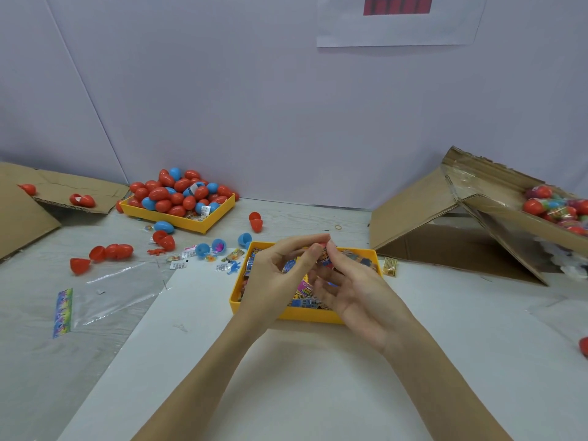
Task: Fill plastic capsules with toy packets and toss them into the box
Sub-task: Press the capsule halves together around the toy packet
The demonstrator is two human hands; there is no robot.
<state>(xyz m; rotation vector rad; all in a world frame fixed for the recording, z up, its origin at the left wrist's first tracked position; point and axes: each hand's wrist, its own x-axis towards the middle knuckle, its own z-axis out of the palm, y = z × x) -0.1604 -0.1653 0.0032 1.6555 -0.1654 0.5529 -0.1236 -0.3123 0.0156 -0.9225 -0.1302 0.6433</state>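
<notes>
Capsule (322, 247) between both hands' fingertips

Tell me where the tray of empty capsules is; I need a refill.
In the head view, the yellow tray of capsules sits at the table's far left against the wall, between a cardboard flap and the packet tray.

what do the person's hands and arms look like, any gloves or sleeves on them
Both are bare. The left hand and right hand wear no gloves, and no rings, watch or wristbands show. The forearms are uncovered all the way down to the bottom edge of the picture, so no sleeve is in view. No markings are visible on them.
</notes>
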